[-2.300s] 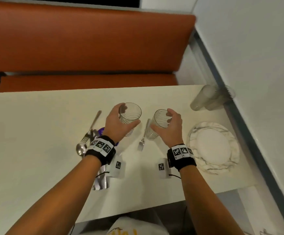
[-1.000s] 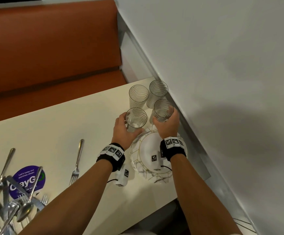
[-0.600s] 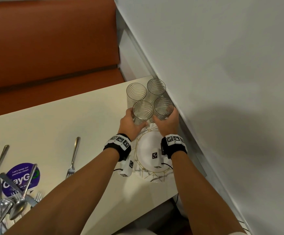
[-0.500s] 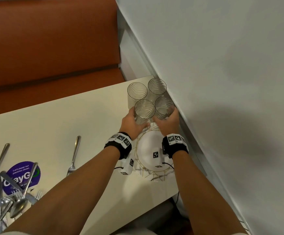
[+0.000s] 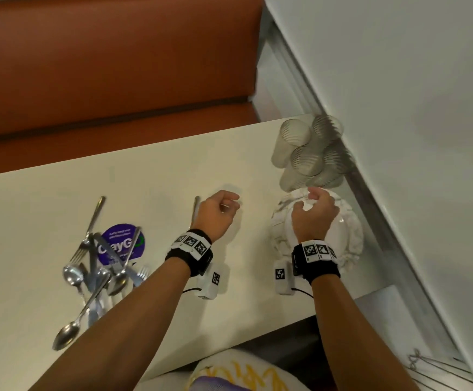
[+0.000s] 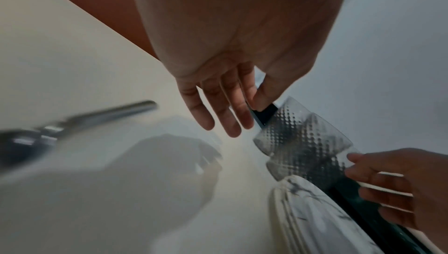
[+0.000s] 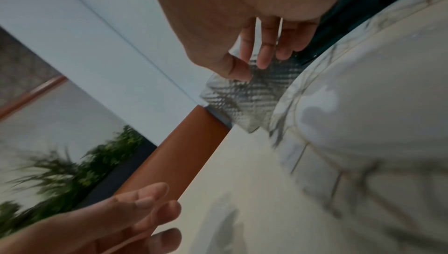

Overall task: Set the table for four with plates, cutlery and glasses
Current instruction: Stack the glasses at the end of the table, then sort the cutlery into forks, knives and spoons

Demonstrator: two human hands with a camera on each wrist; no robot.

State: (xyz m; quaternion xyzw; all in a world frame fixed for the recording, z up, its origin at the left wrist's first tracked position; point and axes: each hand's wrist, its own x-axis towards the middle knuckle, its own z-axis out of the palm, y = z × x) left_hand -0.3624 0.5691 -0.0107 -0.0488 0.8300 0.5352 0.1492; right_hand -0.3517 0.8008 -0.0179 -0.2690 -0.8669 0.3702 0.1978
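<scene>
Cream worktop [image 5: 60,193] under both hands, orange bench seat [image 5: 102,66] beyond their fingertips. Plates [image 5: 350,238], marbled and stacked, sit beneath the right hand [image 5: 314,218]; how many is hard to tell, the hand and wristband cover much of the stack. Four ribbed glasses [image 5: 308,153] are bunched just past the right hand's fingers, tight against the wall, blurred, their rims running into one another. Cutlery pile [image 5: 100,272] lies well to the outside of the left hand [image 5: 215,215], forks and spoons tangled over a purple sticker [image 5: 122,244] whose lettering is partly covered. One lone fork [image 5: 195,210] lies just beside the left hand, its head hidden by the wrist. Both hands are empty: the wrist views show loose, relaxed fingers, gripping nothing.
</scene>
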